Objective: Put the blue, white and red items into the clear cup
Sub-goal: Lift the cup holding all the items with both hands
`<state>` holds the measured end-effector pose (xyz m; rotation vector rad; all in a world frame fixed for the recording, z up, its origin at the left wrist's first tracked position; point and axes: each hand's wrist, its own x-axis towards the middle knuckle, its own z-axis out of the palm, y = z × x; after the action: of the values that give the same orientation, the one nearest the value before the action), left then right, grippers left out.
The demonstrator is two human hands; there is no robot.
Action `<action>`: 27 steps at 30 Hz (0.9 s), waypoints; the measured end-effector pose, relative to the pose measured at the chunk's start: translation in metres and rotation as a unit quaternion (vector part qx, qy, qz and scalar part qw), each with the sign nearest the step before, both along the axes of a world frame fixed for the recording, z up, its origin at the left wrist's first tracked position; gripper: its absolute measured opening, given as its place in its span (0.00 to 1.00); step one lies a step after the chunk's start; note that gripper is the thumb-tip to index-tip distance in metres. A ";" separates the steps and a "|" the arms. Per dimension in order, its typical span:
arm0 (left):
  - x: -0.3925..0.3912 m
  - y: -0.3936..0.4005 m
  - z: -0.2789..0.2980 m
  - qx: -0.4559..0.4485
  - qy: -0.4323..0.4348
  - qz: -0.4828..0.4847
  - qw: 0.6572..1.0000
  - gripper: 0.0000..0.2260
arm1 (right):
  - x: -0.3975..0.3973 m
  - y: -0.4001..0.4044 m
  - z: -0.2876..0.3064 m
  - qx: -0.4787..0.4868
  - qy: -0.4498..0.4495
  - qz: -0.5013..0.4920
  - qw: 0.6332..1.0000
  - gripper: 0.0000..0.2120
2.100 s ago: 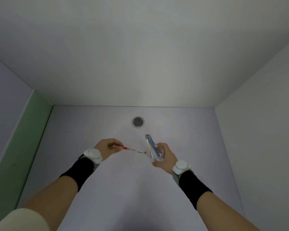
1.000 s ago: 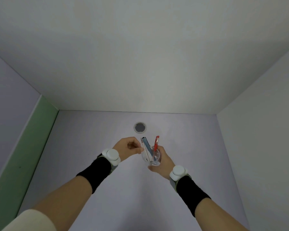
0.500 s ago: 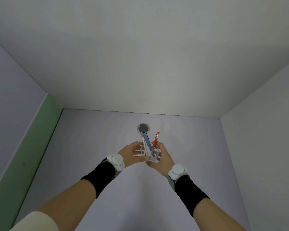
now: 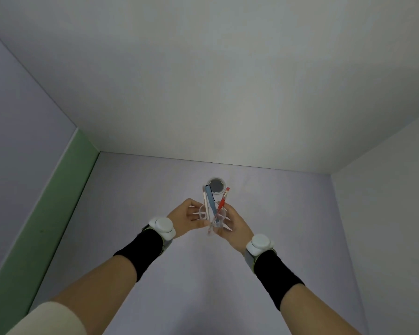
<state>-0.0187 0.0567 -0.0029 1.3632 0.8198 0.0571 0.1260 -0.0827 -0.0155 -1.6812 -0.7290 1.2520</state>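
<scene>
Between both hands' gripping fingers (image 4: 224,209), a clear cup (image 4: 212,217) with upright blue (image 4: 210,200), white (image 4: 205,199), red items (image 4: 221,201).

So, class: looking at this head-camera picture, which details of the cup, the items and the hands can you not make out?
- Clear cup: its base, and whether it rests on the desk, is hidden between the left hand and right hand.
- White item: too thin to identify; its lower end blurs into the cup.
- Red item and blue item: markings too small.
- Both elbows: cut off by the bottom edge.
</scene>
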 end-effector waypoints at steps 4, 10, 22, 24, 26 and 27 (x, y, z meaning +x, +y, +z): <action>-0.006 0.013 0.000 0.017 -0.007 -0.002 1.000 0.17 | -0.002 0.012 -0.005 0.007 0.010 -0.027 1.000 0.31; -0.008 0.029 -0.001 0.042 -0.005 0.007 0.999 0.22 | -0.004 0.036 -0.012 0.014 0.005 -0.059 0.998 0.31; 0.003 0.063 -0.010 0.031 -0.014 0.077 0.996 0.14 | 0.007 0.086 -0.022 0.027 -0.025 -0.058 0.998 0.31; 0.003 0.073 -0.015 0.049 -0.010 0.080 0.996 0.14 | 0.007 0.097 -0.026 0.027 -0.023 -0.055 0.998 0.29; 0.004 0.081 -0.020 0.053 -0.008 0.093 0.994 0.16 | 0.007 0.106 -0.030 0.032 -0.018 -0.058 0.998 0.27; 0.004 0.084 -0.023 0.045 -0.009 0.101 0.994 0.17 | 0.008 0.110 -0.032 0.036 -0.014 -0.058 0.998 0.26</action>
<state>-0.0142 0.1402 -0.0258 1.3581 0.9479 0.2662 0.1335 0.0269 -0.0471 -1.6613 -0.6750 1.1123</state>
